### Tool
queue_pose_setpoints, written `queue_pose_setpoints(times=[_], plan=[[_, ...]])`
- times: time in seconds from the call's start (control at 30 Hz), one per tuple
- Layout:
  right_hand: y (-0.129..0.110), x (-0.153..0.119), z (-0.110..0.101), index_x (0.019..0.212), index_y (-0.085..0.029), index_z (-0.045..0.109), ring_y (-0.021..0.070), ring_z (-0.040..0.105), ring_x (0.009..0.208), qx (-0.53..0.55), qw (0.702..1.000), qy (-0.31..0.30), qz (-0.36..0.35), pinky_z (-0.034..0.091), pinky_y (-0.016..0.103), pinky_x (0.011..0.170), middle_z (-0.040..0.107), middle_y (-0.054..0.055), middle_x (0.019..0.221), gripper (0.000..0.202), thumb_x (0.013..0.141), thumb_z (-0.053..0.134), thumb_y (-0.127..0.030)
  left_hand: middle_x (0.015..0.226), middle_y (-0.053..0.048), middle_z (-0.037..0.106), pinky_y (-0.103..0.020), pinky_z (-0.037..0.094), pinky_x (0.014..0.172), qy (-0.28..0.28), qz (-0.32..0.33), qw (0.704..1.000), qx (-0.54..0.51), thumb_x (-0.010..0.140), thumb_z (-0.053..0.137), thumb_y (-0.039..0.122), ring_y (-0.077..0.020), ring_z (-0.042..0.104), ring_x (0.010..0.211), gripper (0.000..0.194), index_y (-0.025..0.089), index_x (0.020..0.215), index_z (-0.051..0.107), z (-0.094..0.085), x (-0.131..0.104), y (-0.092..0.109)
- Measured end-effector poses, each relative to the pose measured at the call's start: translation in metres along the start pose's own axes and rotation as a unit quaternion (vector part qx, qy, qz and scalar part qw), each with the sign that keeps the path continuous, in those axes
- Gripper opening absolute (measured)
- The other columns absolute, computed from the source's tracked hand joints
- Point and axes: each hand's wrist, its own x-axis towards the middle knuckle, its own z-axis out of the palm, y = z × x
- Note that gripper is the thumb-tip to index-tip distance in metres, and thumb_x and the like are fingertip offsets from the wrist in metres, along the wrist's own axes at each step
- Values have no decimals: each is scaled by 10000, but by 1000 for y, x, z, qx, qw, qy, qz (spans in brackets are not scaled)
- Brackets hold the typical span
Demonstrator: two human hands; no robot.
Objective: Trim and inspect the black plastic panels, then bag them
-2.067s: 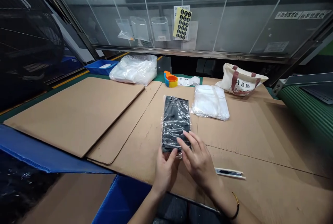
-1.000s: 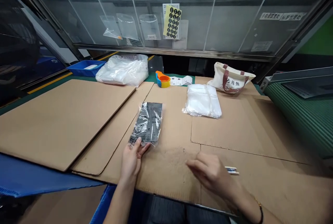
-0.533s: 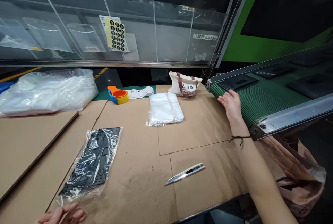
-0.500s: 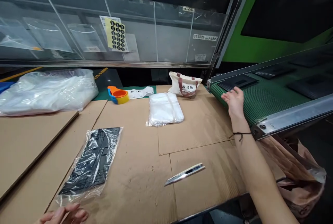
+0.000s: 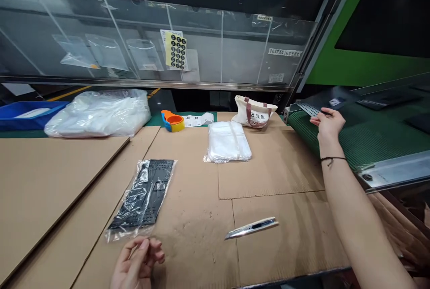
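At the near end of the conveyor, my right hand (image 5: 331,125) grips the edge of a thin dark panel (image 5: 308,109). The panel is tilted up off the belt, shows a perforated strip and is partly blurred. My left hand (image 5: 137,262) is low over the cardboard, its fingers loosely curled and apart with nothing between them. Just beyond it lies a black slotted panel in a clear plastic bag (image 5: 143,197). A utility knife (image 5: 251,227) with its blade out rests between the two hands.
The green conveyor belt (image 5: 339,139) carries more dark panels (image 5: 386,100). On the cardboard-covered table (image 5: 188,217) are a stack of clear bags (image 5: 228,141) and a cloth bag (image 5: 255,112). A tape dispenser (image 5: 174,122), a large plastic bundle (image 5: 101,112) and a blue tray (image 5: 30,121) stand at the back.
My right hand has taken hold of a dark panel on the belt and raised its near edge. My left hand has come further into view beside the bagged panel. The view has swung left.
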Motion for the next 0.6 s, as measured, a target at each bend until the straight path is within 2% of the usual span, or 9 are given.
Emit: queue_pose_setpoints(times=[0.1, 0.17, 0.23, 0.3, 0.37, 0.4, 0.47, 0.53, 0.6], plan=[[2, -52, -12, 856, -168, 635, 68, 566, 469, 3, 992, -125, -20, 503, 134, 433, 550, -60, 600, 189, 708, 633, -50, 603, 33, 641, -190, 507, 495, -47, 10, 999, 13, 397, 911, 511, -110, 571, 524, 572, 194, 738, 578, 7, -5, -6], [9, -102, -26, 885, -170, 659, 76, 564, 443, 9, 954, -299, -26, 501, 157, 418, 603, -47, 604, 230, 672, 744, -149, 653, 7, 666, -217, 531, 541, -95, 8, 995, 17, 517, 873, 520, -131, 607, 568, 508, 191, 798, 606, 16, -10, -9], [21, -156, -43, 924, -169, 656, 89, 552, 401, -18, 887, -459, 45, 490, 171, 401, 595, -43, 517, 280, 708, 785, -292, 812, -49, 718, -272, 569, 652, -144, -11, 990, 3, 631, 817, 523, -186, 676, 723, 486, 187, 928, 632, 28, -18, -12], [32, -207, -61, 901, -167, 632, 107, 565, 398, -53, 792, -586, 162, 482, 184, 385, 585, -34, 490, 299, 754, 759, -395, 1046, -104, 714, -338, 575, 786, -187, -47, 981, -36, 685, 783, 523, -254, 681, 961, 543, 190, 1083, 620, 41, -25, -15], [38, -244, -75, 882, -171, 610, 106, 569, 404, -66, 703, -661, 253, 475, 192, 377, 583, -34, 537, 364, 747, 747, -480, 1165, -112, 684, -351, 563, 842, -204, -89, 972, -78, 668, 810, 491, -277, 649, 1073, 596, 200, 1148, 609, 54, -30, -19], [39, -255, -81, 909, -174, 609, 103, 570, 414, -75, 673, -684, 270, 482, 201, 388, 590, -31, 575, 383, 759, 728, -506, 1167, -106, 686, -339, 559, 853, -196, -109, 970, -93, 667, 824, 447, -269, 649, 1075, 576, 195, 1142, 617, 59, -32, -22], [38, -262, -89, 1077, -193, 605, 116, 606, 504, -109, 662, -705, 228, 538, 250, 491, 631, -6, 688, 411, 815, 669, -504, 1110, -92, 710, -301, 556, 851, -161, -148, 968, -121, 671, 839, 336, -234, 671, 1019, 487, 171, 1087, 646, 66, -32, -30], [37, -255, -94, 1233, -235, 556, 159, 653, 699, -162, 702, -685, 113, 572, 331, 678, 675, 43, 868, 428, 870, 614, -456, 1037, -79, 729, -271, 560, 825, -137, -182, 961, -156, 684, 830, 252, -202, 687, 944, 388, 148, 1018, 664, 68, -29, -38], [41, -243, -98, 1236, -269, 561, 211, 640, 917, -215, 722, -657, -1, 538, 407, 845, 665, 76, 1063, 395, 870, 626, -405, 954, -63, 733, -239, 568, 732, -145, -212, 949, -185, 702, 821, 240, -170, 693, 837, 328, 139, 972, 665, 66, -25, -48]])
